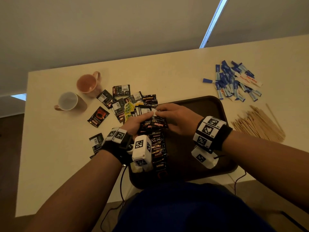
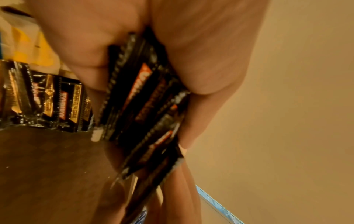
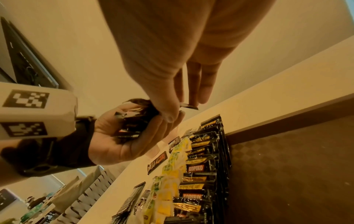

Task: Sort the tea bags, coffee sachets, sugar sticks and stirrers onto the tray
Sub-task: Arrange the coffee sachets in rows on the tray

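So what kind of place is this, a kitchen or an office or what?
Probably an office or hotel-style drinks station, though it is hard to be sure: a plain pale table with two mugs, single-serve coffee sachets, and a bulk pile of wooden stirrers.

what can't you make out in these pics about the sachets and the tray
- Count of coffee sachets gripped by the left hand: the left wrist view is blurred, and fingers cover the stack in the head view.
- Tray near edge: hidden in the head view by both wrist rigs and the person's lap.
- Row of sachets on the tray: partly covered by the left wrist camera.
- Sugar stick print: too small to read.
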